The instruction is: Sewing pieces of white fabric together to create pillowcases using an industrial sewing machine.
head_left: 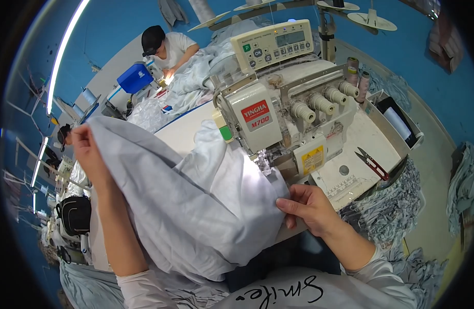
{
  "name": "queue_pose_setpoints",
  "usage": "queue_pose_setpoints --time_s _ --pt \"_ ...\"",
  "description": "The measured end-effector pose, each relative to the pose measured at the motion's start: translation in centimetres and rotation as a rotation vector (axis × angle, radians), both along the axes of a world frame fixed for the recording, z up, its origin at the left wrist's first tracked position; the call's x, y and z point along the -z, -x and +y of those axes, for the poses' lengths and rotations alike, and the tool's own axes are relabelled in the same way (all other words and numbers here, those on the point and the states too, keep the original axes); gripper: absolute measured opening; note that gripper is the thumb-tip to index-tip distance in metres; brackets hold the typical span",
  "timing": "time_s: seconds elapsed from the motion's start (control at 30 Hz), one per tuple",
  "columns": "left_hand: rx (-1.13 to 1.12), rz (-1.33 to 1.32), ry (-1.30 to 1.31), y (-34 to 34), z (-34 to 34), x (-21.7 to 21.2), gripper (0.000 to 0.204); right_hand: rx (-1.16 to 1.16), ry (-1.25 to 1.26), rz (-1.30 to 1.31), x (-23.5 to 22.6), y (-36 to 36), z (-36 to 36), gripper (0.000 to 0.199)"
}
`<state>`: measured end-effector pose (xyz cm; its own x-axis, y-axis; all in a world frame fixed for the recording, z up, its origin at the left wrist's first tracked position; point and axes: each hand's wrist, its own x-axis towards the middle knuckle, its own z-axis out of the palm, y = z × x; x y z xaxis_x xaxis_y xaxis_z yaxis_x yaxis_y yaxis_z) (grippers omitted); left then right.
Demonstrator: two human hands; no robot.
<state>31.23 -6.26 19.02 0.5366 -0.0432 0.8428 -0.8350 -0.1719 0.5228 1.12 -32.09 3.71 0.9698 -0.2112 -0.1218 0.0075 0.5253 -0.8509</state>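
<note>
A large piece of pale grey fabric (180, 201) spreads across the table and hangs down toward my lap. My left hand (87, 149) is raised at the far left, its fingers pinching the fabric's upper edge. Near the right end of the cloth, my right hand (306, 206) grips its edge between thumb and fingers. Just beyond that hand stands a white overlock sewing machine (262, 134), whose lamp lights the fabric by the presser foot (265, 162). Folds of the cloth hide part of the table.
Red-handled thread snips (373, 164) lie on the machine's right plate. Thread cones (352, 72) stand behind it, and bunched grey cloth (386, 198) hangs below right. Another person (170, 46) works at a sewing machine with a blue head (135, 77). A black bag (74, 215) sits at left.
</note>
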Motion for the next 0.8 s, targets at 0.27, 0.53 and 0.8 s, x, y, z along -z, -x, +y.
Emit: queue_pose_setpoints --time_s 0.27,0.53,0.8 --pt "-0.349 -0.27 -0.057 -5.2 4.1 0.2 0.016 -0.86 0.673 -0.141 11.5 2.6 11.9 0.044" --pt "-0.573 -0.236 -0.176 -3.6 2.2 -3.5 0.024 -0.928 0.306 -0.229 26.4 -2.2 29.4 0.039" --pt "-0.001 0.283 -0.108 15.0 13.1 3.1 0.035 -1.059 -0.172 -0.015 -2.5 -8.6 28.1 0.046"
